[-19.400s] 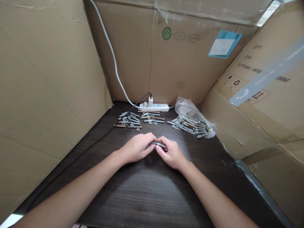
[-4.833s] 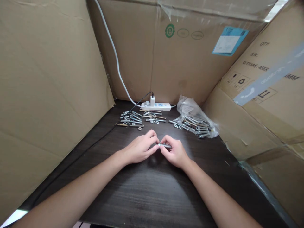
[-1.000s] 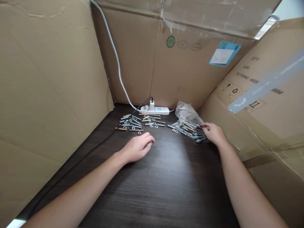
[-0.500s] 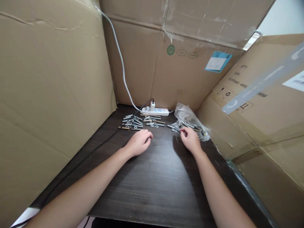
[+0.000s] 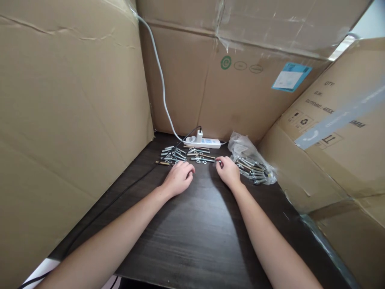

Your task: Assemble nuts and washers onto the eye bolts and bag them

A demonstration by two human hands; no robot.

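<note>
Two hands over a dark table (image 5: 207, 224). Left hand (image 5: 179, 178): fingers curled, grip narrow; whether anything is held cannot be told. It is just in front of the left group of bolts (image 5: 179, 157), partly covering it. Right hand (image 5: 227, 170): fingertips close together, near the right end of the middle group of bolts (image 5: 207, 160) and its washers (image 5: 204, 162); whether the grip pinches a piece cannot be told. Right of this hand, more bolts (image 5: 252, 171) lie with a clear plastic bag (image 5: 240, 145). Behind: white power strip (image 5: 212, 143), cardboard wall (image 5: 180, 92).
</note>
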